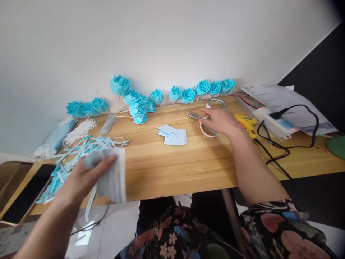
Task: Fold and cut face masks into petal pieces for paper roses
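In my left hand [86, 176], closed at the table's front left, is a pleated pale blue face mask [116, 180], slightly blurred; I cannot tell whether it is one layer or several. My right hand [222, 120] has its fingers around the handles of a pair of scissors [194, 115], whose blades point left and a little apart. One white handle loop shows below the fingers. Between the hands lies a small stack of cut pale blue mask pieces [176, 137]. Blue and white trimmed strips [64, 169] are heaped beside my left hand.
Blue paper-like flowers [138, 108] line the wall. A mask pack [58, 135], white ear loops [81, 131], grey wires [108, 124] and a phone [28, 192] are left. Rightward are a tape roll [215, 103], yellow glue gun [246, 124], power strip [277, 124] and cords.
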Available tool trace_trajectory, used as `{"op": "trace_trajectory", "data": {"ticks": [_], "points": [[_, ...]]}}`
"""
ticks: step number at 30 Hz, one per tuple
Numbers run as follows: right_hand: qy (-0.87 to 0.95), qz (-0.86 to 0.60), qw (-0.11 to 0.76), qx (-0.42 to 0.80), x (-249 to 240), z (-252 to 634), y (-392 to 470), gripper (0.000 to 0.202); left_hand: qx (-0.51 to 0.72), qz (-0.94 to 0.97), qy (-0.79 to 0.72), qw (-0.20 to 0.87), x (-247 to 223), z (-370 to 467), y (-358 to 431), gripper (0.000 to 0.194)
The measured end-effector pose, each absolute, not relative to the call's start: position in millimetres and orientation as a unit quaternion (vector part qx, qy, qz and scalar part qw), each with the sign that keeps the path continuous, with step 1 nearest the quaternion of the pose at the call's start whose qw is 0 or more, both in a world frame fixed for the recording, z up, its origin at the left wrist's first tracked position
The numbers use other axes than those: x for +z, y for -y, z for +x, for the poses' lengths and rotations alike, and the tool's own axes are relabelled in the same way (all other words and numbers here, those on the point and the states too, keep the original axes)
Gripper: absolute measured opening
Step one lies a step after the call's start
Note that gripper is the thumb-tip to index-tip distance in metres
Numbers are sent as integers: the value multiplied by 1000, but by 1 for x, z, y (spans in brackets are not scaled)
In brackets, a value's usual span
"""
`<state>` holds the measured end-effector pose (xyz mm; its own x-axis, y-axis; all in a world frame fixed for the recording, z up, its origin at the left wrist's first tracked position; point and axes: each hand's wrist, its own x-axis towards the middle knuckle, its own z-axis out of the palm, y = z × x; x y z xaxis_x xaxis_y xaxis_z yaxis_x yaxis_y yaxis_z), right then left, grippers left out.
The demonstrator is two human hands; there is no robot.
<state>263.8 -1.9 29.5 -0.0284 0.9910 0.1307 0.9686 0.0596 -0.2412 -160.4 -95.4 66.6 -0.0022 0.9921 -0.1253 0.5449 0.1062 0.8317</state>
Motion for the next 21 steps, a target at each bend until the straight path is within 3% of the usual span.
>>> {"op": "trace_trajectory", "data": {"ticks": [2,4,8,14,21], "points": [[737,-617,248,120,32,247,7,42,368,572,-602,420,60,-121,76,31],[745,-522,309,277,32,227,13,43,411,561,-543,471,50,-80,54,35],[734,-384,291,479,21,199,21,47,454,556,-433,545,36,-19,25,36],[692,-421,343,476,7,190,18,32,474,522,-415,574,24,5,13,42],[669,-448,410,428,7,195,12,27,400,556,-398,610,2,-13,1,50]]}}
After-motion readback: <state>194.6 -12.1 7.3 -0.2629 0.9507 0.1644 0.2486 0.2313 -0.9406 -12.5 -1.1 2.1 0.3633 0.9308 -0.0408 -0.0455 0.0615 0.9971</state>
